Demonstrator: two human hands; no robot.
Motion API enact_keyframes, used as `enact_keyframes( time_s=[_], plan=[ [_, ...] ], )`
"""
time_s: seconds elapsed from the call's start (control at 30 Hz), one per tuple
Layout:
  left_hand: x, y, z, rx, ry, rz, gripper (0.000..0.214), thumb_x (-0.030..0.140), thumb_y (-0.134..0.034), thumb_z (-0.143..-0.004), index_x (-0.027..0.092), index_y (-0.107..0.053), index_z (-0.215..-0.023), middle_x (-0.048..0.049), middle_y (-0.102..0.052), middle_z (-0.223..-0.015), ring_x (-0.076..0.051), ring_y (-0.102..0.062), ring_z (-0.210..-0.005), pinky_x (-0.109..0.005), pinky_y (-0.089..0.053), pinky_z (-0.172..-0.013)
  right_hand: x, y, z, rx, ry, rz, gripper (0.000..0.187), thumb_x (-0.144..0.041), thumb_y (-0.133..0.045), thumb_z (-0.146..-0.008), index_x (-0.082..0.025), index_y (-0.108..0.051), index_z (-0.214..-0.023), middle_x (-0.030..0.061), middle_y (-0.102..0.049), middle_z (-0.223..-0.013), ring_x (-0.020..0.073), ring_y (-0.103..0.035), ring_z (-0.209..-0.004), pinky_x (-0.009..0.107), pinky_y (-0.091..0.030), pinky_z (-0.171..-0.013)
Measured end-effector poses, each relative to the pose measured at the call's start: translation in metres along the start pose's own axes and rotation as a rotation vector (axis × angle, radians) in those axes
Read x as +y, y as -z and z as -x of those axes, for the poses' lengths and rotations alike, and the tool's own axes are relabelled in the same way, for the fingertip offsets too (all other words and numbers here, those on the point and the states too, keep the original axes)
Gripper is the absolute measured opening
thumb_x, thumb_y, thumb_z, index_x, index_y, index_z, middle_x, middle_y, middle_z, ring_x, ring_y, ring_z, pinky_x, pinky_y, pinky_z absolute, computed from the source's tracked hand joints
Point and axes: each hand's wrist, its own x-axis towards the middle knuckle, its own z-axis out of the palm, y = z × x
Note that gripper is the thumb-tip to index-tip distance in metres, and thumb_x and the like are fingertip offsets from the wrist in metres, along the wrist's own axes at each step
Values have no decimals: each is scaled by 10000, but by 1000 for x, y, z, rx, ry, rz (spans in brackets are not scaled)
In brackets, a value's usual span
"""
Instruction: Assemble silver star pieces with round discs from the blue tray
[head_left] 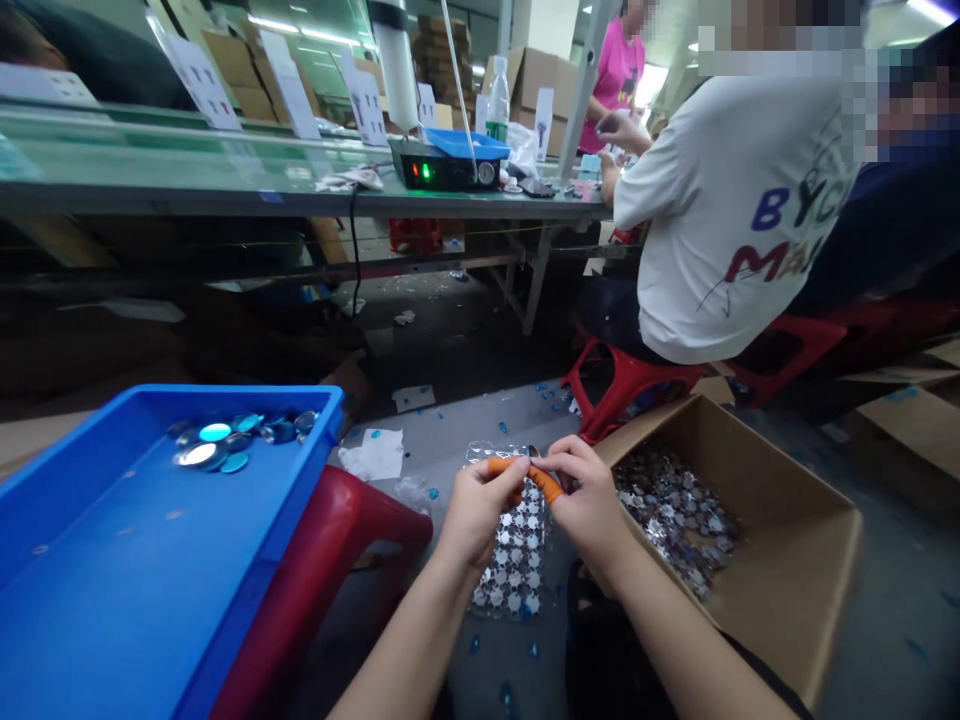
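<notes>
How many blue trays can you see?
2. The big blue tray is at the bottom left, holding shiny round discs. The small blue tray sits on a black machine on the workbench. More could be hidden.

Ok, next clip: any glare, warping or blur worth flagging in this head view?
In the head view, the metal discs in the blue tray glare; the workbench edge bows from wide-angle distortion; the floor beneath it is dim; the co-worker's head is pixelated; the left hand and right hand look fairly sharp.
</notes>
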Motion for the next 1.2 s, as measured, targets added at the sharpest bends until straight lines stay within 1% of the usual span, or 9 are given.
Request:
enact_keyframes(
  time_s=[0.13, 0.27, 0.47, 0.67, 0.73, 0.9, 1.07, 1.13, 1.2],
  plan=[
    [2, 0, -1, -12, -17, -1, 410, 461, -899, -586, 106, -722, -691, -4, -558, -580, -88, -451, -530, -211, -342, -521, -3, 2, -1, -18, 25, -14, 281, -39, -599, -792, -216, -774, -922, 30, -578, -835, 128, -483, -633, 258, -362, -539],
    [4, -4, -2, 22, -96, -87, 385, 443, -884, -584, 120, -676, -608, -2, -539, -539, -91, -427, -503, -216, -317, -491, -3, 3, 0, -15, 61, -5, 263, -58, -606, -815, -223, -784, -917, 33, -575, -817, 143, -512, -670, 264, -392, -565],
    [-3, -8, -1, 81, -213, -147, 294, 392, -838, -645, 131, -705, -665, 16, -529, -531, -91, -413, -511, -218, -339, -516, 4, 4, 2, 1, 78, 8, 249, -85, -627, -842, -236, -795, -949, 38, -584, -835, 148, -525, -702, 267, -412, -595],
    [-2, -6, -2, 14, -204, -197, 346, 463, -803, -739, 125, -737, -763, -23, -602, -598, -125, -498, -574, -228, -380, -555, 7, 3, 1, 55, 37, 0, 246, -81, -656, -823, -230, -796, -960, 35, -595, -849, 126, -491, -643, 252, -373, -537],
    [-2, -7, -1, 20, -236, -226, 359, 481, -795, -756, 127, -739, -766, -27, -612, -612, -130, -506, -588, -232, -387, -567, 6, 2, 1, 56, 42, 12, 248, -88, -647, -833, -231, -798, -968, 39, -597, -849, 133, -506, -662, 259, -395, -556],
    [-5, -7, -2, 82, -299, -290, 360, 494, -766, -785, 136, -726, -785, -35, -633, -669, -136, -501, -606, -237, -379, -567, 3, 0, 1, 51, 60, 28, 209, -137, -635, -874, -234, -802, -952, 49, -603, -847, 152, -539, -700, 282, -451, -605],
    [-7, -4, -4, 41, -320, -315, 305, 446, -746, -815, 145, -719, -857, -61, -674, -769, -166, -562, -683, -253, -417, -628, 2, 1, 0, 51, 71, 27, 222, -140, -622, -886, -237, -802, -972, 49, -601, -849, 152, -538, -707, 282, -443, -609],
    [-5, -3, -3, 47, -370, -380, 269, 421, -722, -843, 156, -719, -888, -61, -672, -794, -174, -573, -703, -260, -426, -646, 3, 2, 0, 32, 33, 13, 236, -138, -634, -866, -246, -799, -996, 45, -602, -867, 139, -502, -670, 275, -419, -582],
    [-2, -2, -2, 77, -480, -499, 207, 374, -701, -864, 169, -715, -882, -51, -646, -796, -171, -564, -703, -262, -424, -653, 3, 2, -2, 0, -43, -28, 244, -158, -657, -850, -243, -789, -1036, 43, -604, -893, 117, -439, -611, 267, -388, -548]
  ],
)
